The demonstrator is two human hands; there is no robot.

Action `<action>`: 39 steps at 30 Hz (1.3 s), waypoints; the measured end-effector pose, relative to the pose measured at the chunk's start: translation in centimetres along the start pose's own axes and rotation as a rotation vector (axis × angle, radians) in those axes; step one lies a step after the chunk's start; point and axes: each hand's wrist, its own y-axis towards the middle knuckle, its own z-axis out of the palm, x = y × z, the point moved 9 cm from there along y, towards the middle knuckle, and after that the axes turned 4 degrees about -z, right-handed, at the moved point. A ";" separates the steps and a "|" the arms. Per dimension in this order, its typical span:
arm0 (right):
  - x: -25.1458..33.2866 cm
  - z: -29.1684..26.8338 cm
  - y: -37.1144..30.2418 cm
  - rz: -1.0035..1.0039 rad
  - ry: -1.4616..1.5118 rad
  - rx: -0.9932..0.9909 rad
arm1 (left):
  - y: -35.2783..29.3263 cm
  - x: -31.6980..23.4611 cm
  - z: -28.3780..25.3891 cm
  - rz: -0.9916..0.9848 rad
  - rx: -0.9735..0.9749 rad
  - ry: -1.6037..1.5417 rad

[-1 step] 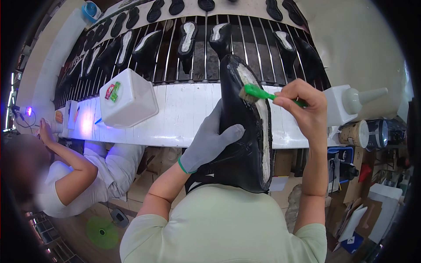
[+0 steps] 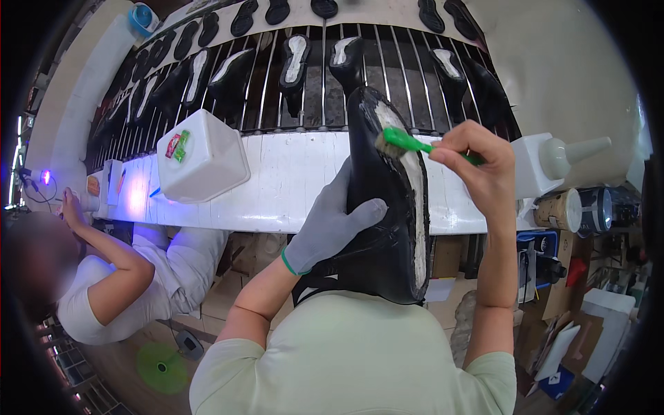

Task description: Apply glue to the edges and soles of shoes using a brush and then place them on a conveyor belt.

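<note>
A black boot (image 2: 379, 200) is held upside down in front of my chest, its toe pointing away from me. A whitish strip (image 2: 413, 187) runs along the underside, inside a dark rim. My left hand (image 2: 333, 225), in a grey glove with a green cuff, grips the boot's side, thumb across the upper. In my bare right hand (image 2: 481, 155) is a brush with a green handle (image 2: 413, 143), pinched between thumb and fingers. Its bristles (image 2: 389, 148) touch the edge of the sole near the forefoot; the bristle tips are partly hidden.
Beyond the white bench (image 2: 290, 187) is a rack of metal bars (image 2: 321, 83) bearing several upturned boots, with loose black soles (image 2: 245, 17) farther back. On the bench stand a white box (image 2: 200, 159) and a white spouted bottle (image 2: 539, 166). A co-worker (image 2: 114, 283) sits at left.
My right hand and the brush have shifted very slightly left and away from me along the sole's edge. The boot and my left hand have stayed in place.
</note>
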 end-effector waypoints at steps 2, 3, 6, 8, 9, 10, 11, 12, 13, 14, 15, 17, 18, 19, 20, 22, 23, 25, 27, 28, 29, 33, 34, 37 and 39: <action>-0.6 -0.1 0.8 0.033 -0.016 -0.032 | 0.1 -0.1 0.0 0.009 -0.012 0.071; -0.7 -0.2 1.2 0.036 -0.019 -0.037 | 0.2 -0.1 0.1 0.015 -0.008 0.118; -2.3 -0.4 2.4 0.160 -0.018 -0.077 | 0.2 -0.1 0.3 0.020 -0.001 0.203; -2.8 -0.7 3.1 0.146 -0.022 -0.059 | 0.3 0.1 0.4 0.019 0.001 0.242; -2.9 -0.7 3.5 0.125 -0.023 -0.035 | 0.4 0.3 0.3 0.014 0.001 0.215; -3.0 -0.6 3.7 0.101 0.003 -0.004 | 0.5 0.3 0.1 0.008 -0.001 0.188; -3.2 -0.9 3.7 0.102 0.005 -0.007 | 0.5 0.3 0.0 0.006 0.000 0.191; -3.3 -0.5 3.8 0.098 0.042 0.076 | 0.6 0.3 0.0 -0.004 0.015 0.152; -3.2 -0.1 3.7 0.093 0.079 0.160 | 0.6 0.3 -0.1 -0.014 0.029 0.112; -3.2 -0.3 3.6 0.092 0.084 0.161 | 0.6 0.1 -0.1 -0.017 0.025 0.115; -3.2 0.1 3.4 0.107 0.111 0.217 | 0.5 0.0 -0.1 -0.029 0.031 0.082; -2.9 0.2 3.1 0.119 0.141 0.279 | 0.4 -0.2 -0.1 -0.042 0.029 0.048; -2.9 0.5 2.9 0.128 0.122 0.343 | 0.3 -0.2 -0.1 -0.059 0.036 0.022; -2.8 0.8 2.6 0.137 0.102 0.407 | 0.3 -0.1 -0.1 -0.075 0.044 -0.005; -2.8 0.8 2.4 0.146 0.102 0.426 | 0.3 -0.1 -0.2 -0.074 0.033 -0.006; -2.5 0.7 2.1 0.130 0.098 0.448 | 0.4 -0.1 -0.1 -0.059 0.055 -0.012; -2.3 0.7 1.9 0.119 0.093 0.462 | 0.5 -0.1 -0.3 -0.054 0.049 -0.014; -2.4 0.6 1.7 0.136 0.076 0.465 | 0.7 -0.1 -0.1 -0.034 0.072 -0.018; -2.4 1.0 1.3 0.129 0.132 0.511 | 0.7 -0.4 -0.2 -0.051 0.074 -0.046; -2.4 1.1 1.2 0.133 0.132 0.511 | 0.6 -0.3 -0.3 -0.069 0.074 -0.072; -2.2 1.5 1.0 0.134 0.162 0.530 | 0.6 0.0 -0.2 -0.072 0.077 -0.074; -1.3 2.1 -0.5 0.066 0.216 0.597 | 0.7 0.0 -0.8 -0.014 0.016 -0.175; -1.0 2.3 -1.3 0.072 0.241 0.624 | 0.7 -0.2 -1.0 -0.004 -0.011 -0.190; 0.0 3.1 -3.5 0.110 0.363 0.712 | 0.9 -0.5 -1.4 0.006 -0.061 -0.191; -0.2 3.2 -3.9 0.125 0.406 0.699 | 0.9 -0.4 -1.7 0.006 -0.084 -0.175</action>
